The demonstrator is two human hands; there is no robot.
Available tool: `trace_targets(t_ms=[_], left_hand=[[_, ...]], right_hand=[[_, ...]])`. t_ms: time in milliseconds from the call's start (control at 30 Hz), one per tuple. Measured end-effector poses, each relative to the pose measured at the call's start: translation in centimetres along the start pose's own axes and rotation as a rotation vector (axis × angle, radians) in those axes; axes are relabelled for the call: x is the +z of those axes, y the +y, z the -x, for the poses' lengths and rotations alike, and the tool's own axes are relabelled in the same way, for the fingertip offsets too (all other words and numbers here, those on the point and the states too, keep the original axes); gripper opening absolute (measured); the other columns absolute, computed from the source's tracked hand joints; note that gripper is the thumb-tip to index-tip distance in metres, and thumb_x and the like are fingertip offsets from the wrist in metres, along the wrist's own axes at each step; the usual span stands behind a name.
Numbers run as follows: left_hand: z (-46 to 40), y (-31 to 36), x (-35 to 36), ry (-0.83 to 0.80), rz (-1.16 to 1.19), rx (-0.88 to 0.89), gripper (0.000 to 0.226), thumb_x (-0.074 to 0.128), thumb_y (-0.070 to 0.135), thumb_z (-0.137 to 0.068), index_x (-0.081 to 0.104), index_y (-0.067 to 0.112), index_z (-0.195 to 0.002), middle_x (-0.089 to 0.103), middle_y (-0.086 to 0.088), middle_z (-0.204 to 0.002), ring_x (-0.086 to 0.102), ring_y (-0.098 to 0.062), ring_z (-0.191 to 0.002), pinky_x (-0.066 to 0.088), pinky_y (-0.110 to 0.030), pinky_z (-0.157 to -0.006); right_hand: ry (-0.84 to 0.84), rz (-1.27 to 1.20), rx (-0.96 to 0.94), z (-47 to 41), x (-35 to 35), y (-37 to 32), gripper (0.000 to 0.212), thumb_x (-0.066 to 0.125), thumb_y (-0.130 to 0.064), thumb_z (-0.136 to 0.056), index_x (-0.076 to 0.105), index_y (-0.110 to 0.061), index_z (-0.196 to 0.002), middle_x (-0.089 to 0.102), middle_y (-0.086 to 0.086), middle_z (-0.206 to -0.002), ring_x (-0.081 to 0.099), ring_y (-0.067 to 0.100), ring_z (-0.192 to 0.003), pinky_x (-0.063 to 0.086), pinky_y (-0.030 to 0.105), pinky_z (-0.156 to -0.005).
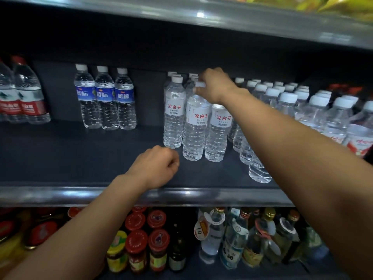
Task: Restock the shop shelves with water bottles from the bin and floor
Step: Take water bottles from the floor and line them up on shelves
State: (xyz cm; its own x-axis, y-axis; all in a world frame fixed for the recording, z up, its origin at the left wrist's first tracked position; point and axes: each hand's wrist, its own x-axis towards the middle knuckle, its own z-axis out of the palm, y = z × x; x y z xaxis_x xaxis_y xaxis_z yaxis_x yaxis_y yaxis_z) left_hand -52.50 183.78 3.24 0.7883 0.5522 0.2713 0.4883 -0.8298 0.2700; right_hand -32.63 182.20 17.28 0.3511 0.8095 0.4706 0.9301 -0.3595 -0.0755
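On the dark middle shelf (80,158) stand rows of clear water bottles with white caps and white labels in red script. My right hand (216,85) reaches over the front of them and its fingers curl round the neck and cap of one front bottle (194,126), which stands upright on the shelf beside another like it (218,130). My left hand (157,166) rests near the shelf's front edge, fingers curled, holding nothing. Neither the bin nor the floor is in view.
Three blue-labelled bottles (105,98) stand further left, red-labelled ones (20,93) at the far left. More white-capped bottles (302,110) fill the right side. Jars (139,249) and glass bottles (242,239) crowd the shelf below. Another shelf's edge (201,15) runs overhead.
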Motion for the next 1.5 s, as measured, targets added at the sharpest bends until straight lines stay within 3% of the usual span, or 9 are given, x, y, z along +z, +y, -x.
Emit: trace_targets(t_ms=[167,300,467,567,667,1000,1067,1233,1500], left_hand=[[1.1,-0.4,0.0,0.020,0.018,0.009,0.015,0.050,0.029,-0.092,0.065,0.025,-0.092,0.066,-0.002,-0.098,0.060,-0.029,-0.094,0.045,-0.034,-0.073],[3.3,-0.4,0.3,0.024,0.056,0.041,0.014,0.050,0.027,-0.091,0.064,0.024,-0.089,0.067,0.001,-0.092,0.060,-0.026,-0.089,0.047,-0.034,-0.071],[8.0,0.0,3.2,-0.098,0.107,0.062,0.014,0.051,0.027,-0.090,0.063,0.023,-0.089,0.068,-0.003,-0.093,0.061,-0.029,-0.091,0.051,-0.040,-0.077],[11.8,0.3,6.4,-0.244,0.144,0.071,0.013,0.052,0.028,-0.091,0.062,0.023,-0.086,0.068,-0.004,-0.093,0.063,-0.028,-0.089,0.051,-0.040,-0.076],[16.1,-0.2,10.0,-0.361,0.158,0.072,0.018,0.052,0.024,-0.091,0.051,0.024,-0.072,0.067,-0.008,-0.088,0.063,-0.030,-0.084,0.050,-0.040,-0.070],[29.6,-0.6,20.7,-0.715,0.241,-0.030,0.014,0.050,0.016,-0.090,0.056,0.012,-0.078,0.066,-0.014,-0.092,0.061,-0.030,-0.089,0.044,-0.034,-0.071],[31.8,-0.7,22.7,-0.781,0.258,-0.048,0.015,0.050,0.017,-0.091,0.054,0.014,-0.077,0.066,-0.015,-0.095,0.061,-0.030,-0.091,0.037,-0.030,-0.070],[36.3,-1.6,27.3,-0.995,0.205,-0.135,0.022,0.048,0.024,-0.093,0.060,0.014,-0.109,0.060,-0.012,-0.121,0.057,-0.030,-0.110,0.045,-0.033,-0.085],[38.4,-3.1,29.3,-0.980,0.198,-0.190,0.024,0.050,0.024,-0.093,0.062,0.013,-0.111,0.062,-0.014,-0.120,0.058,-0.031,-0.110,0.047,-0.037,-0.090]], right_hand=[[0.075,-0.016,0.056,1.2,0.2,-0.1,0.042,0.065,-0.040,-0.087,0.057,-0.005,-0.110,0.058,0.019,-0.113,0.057,0.038,-0.104,0.040,0.033,-0.076],[0.144,-0.056,0.055,4.0,-0.1,-1.2,0.049,0.065,-0.034,-0.089,0.046,-0.006,-0.124,0.057,0.018,-0.114,0.056,0.037,-0.105,0.042,0.036,-0.076],[0.177,-0.179,0.065,11.7,2.5,-3.8,0.036,0.057,-0.027,-0.092,0.049,-0.009,-0.122,0.060,0.013,-0.100,0.058,0.032,-0.094,0.048,0.035,-0.077],[0.094,-0.253,0.067,18.2,6.1,-5.6,0.029,0.055,-0.024,-0.091,0.053,-0.011,-0.116,0.062,0.011,-0.086,0.059,0.034,-0.086,0.050,0.041,-0.074],[-0.020,-0.292,0.070,25.2,10.2,-7.3,0.027,0.054,-0.026,-0.090,0.056,-0.013,-0.114,0.066,0.011,-0.092,0.060,0.035,-0.094,0.049,0.042,-0.077],[-0.540,-0.395,0.215,44.0,21.3,-10.3,0.023,0.053,-0.016,-0.090,0.057,-0.007,-0.110,0.066,0.017,-0.100,0.061,0.037,-0.094,0.049,0.043,-0.074],[-0.633,-0.378,0.198,46.1,23.0,-10.7,0.026,0.052,-0.014,-0.089,0.055,-0.007,-0.114,0.065,0.019,-0.103,0.061,0.037,-0.096,0.050,0.043,-0.075],[-0.745,-0.320,0.124,48.0,26.6,-11.6,0.045,0.052,-0.016,-0.088,0.043,-0.010,-0.133,0.061,0.020,-0.112,0.059,0.039,-0.100,0.046,0.038,-0.072],[-0.782,-0.229,-0.028,46.6,29.6,-12.5,0.055,0.057,-0.024,-0.089,0.034,-0.019,-0.138,0.059,0.013,-0.120,0.059,0.036,-0.106,0.047,0.041,-0.075]])
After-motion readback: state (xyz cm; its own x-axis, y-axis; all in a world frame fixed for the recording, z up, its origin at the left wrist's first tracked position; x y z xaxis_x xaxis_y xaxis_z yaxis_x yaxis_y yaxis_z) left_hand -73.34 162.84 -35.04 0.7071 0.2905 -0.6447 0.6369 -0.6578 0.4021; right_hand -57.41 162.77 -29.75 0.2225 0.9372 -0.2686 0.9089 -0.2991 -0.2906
